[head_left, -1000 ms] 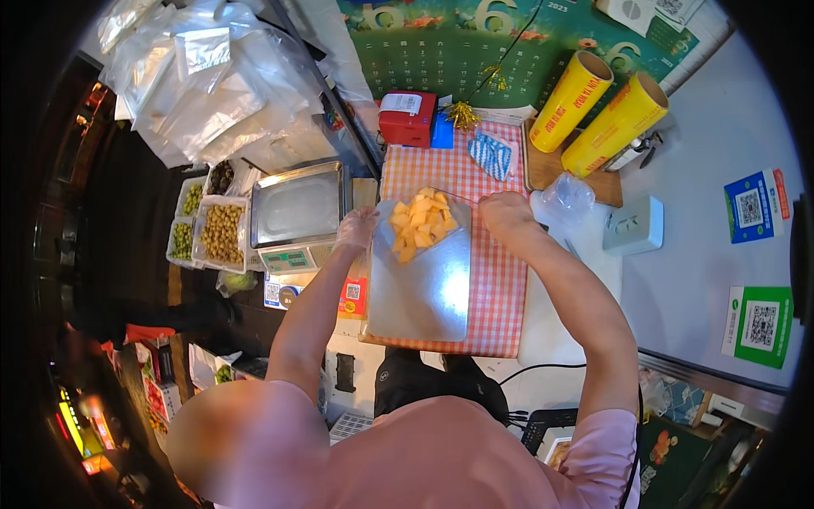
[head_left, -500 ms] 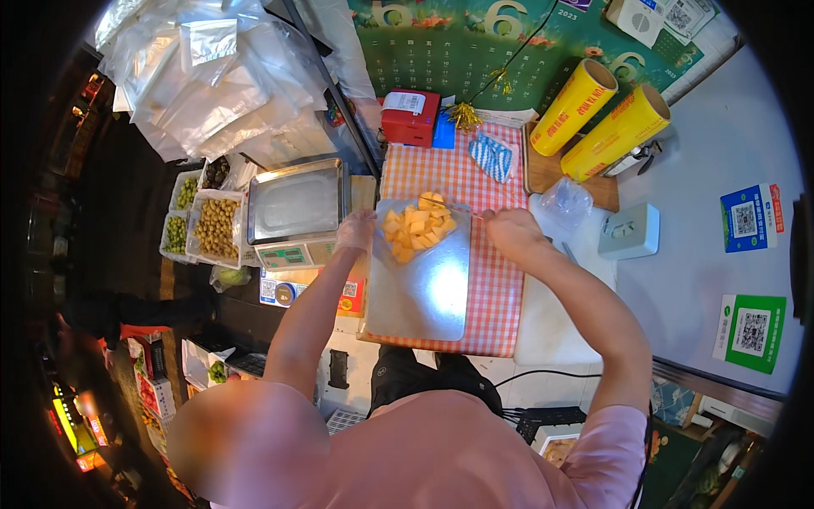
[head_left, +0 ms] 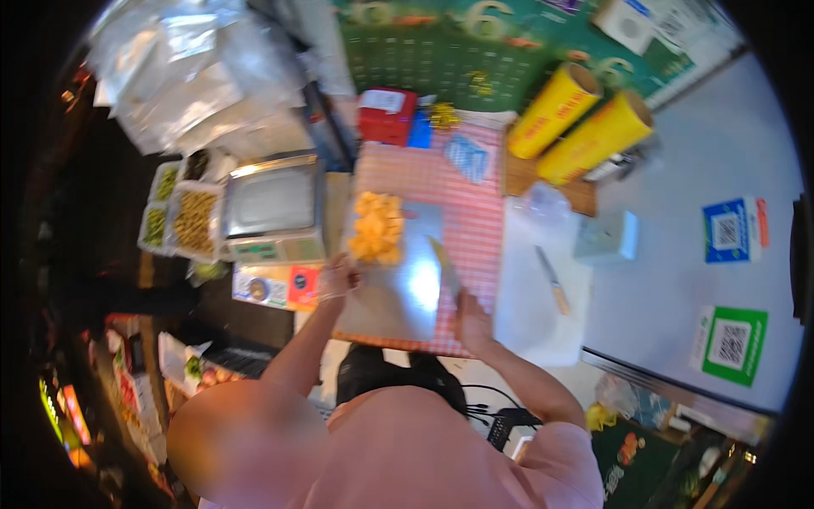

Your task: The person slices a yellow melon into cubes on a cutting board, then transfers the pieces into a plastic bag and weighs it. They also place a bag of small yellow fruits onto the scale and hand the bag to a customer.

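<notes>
Chunks of yellow-orange fruit [head_left: 376, 227] lie heaped at the far left part of a shiny metal board [head_left: 386, 310]. By the board's left edge, below the heap, is my left hand [head_left: 339, 276], in a thin clear glove. Its fingers look curled, but blur hides what they hold, if anything. At the board's near right edge my right hand [head_left: 473, 324] is closed around the handle of a knife [head_left: 445, 261]. The blade points away from me over the board's right side, apart from the fruit.
Left of the board stands a weighing scale [head_left: 271, 204], with tubs of small round fruit [head_left: 195, 220] beyond it. To the right, a second knife [head_left: 553, 278] lies on a white board [head_left: 530, 327]. Yellow wrap rolls [head_left: 555, 110] stand behind, near a red box [head_left: 387, 117].
My right hand has drawn the knife from the fruit back toward me, to the board's right side. My left hand has come nearer along the left edge. The whole view has shifted and blurred.
</notes>
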`<state>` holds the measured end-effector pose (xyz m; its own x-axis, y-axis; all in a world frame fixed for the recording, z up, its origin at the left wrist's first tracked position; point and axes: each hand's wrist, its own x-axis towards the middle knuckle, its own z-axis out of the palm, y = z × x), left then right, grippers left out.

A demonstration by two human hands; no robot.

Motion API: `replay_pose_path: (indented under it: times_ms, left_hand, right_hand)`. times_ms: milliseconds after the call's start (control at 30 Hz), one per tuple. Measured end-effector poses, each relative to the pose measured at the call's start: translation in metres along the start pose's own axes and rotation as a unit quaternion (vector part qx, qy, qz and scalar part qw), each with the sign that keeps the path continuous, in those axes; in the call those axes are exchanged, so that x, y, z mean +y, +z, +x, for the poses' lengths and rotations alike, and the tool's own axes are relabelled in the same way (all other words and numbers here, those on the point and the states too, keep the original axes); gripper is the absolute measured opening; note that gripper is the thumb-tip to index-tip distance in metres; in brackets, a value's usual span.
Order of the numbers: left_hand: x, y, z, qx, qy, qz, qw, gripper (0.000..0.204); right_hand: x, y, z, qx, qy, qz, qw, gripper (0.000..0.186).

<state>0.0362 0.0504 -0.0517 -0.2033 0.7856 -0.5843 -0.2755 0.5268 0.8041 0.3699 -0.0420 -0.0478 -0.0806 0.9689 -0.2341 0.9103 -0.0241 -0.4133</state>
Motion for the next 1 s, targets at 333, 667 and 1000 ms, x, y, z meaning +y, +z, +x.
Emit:
replay_pose_path:
  times_ms: [333,667,1000]
  left_hand:
    - [-0.013,-0.032,-0.057,0.081,-0.003,0.062,0.995,0.032]
    - [-0.014,-0.018,-0.095,0.076,0.000,0.107,0.991,0.028]
    - [0.026,0.068,-0.125,-0.009,0.302,0.384,0.872,0.024]
  right_hand:
    - [0.126,-0.203,0.158,0.270,0.058,0.000,0.961,0.016]
    - [0.146,-0.244,0.217,0.243,-0.054,-0.039,0.968,0.014]
    - [-0.033,-0.206,0.113,0.051,-0.089,0.368,0.924,0.012]
